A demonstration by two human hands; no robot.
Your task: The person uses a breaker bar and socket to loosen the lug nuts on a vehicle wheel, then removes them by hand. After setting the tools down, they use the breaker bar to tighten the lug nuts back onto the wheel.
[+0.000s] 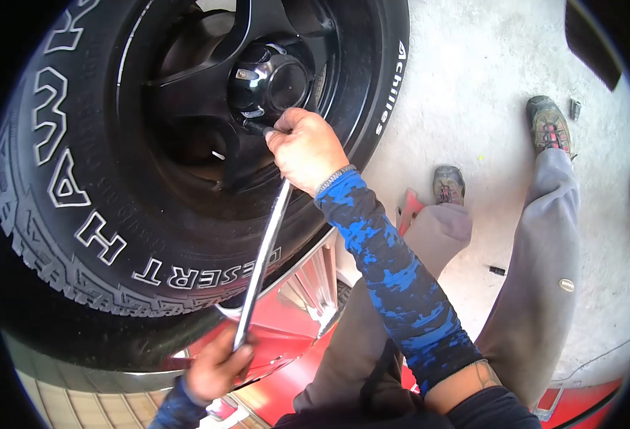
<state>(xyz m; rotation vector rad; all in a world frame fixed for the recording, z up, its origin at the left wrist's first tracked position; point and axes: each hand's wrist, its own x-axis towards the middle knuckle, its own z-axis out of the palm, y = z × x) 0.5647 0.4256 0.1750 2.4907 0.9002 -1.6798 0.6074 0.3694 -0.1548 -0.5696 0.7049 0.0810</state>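
The breaker bar [265, 250] lies with its long axis running from just below the wheel's hub cap [272, 79] downward and slightly left. The right hand [304, 150], nearer the hub cap, is closed around the socket end. The left hand [218, 365], well below the hub cap, grips the handle end.

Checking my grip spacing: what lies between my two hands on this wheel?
In the head view, the bare chrome wrench shaft runs between the right hand near the hub and the left hand at its lower end, crossing the tyre sidewall.
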